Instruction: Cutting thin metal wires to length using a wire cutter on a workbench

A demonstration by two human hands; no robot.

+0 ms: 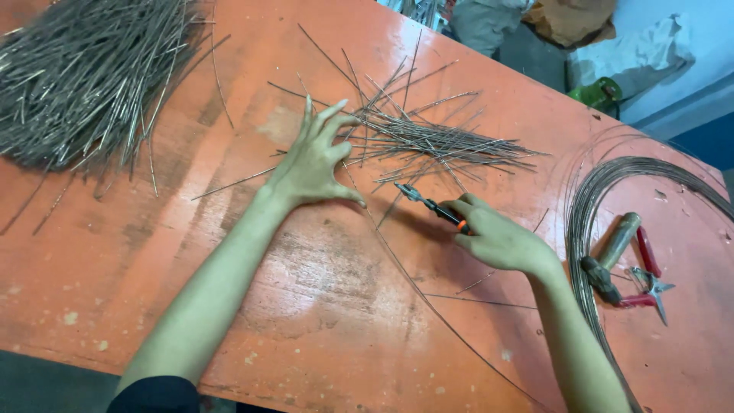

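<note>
Cut wire pieces (428, 141) lie in a loose crossed pile on the orange counter (321, 306), far of centre. We see the left hand (313, 160) resting at the pile's left edge, fingers spread and flat, the fingertips touching the nearest strands. The right hand (497, 239) sits just near of the pile, closed around the orange-and-black handles of a pair of pliers (432, 205); the fingers cover most of the handles. The pliers' tip points left toward the left thumb, and we cannot tell whether the tip grips anything.

A long thin wire (413, 283) runs from near the left thumb toward the near right edge, where the frame cuts it off. To the right lies a wire coil (592, 191), its near and right parts out of view. Inside it rest a wooden-handled tool (612, 256), its head too dark to identify, and red-handled snips (646, 283). At far left a larger heap of wire pieces (84, 76) is cropped by the top and left edges. Beyond the far right edge of the counter, cloth and a green object (600, 92) are only partly visible.
</note>
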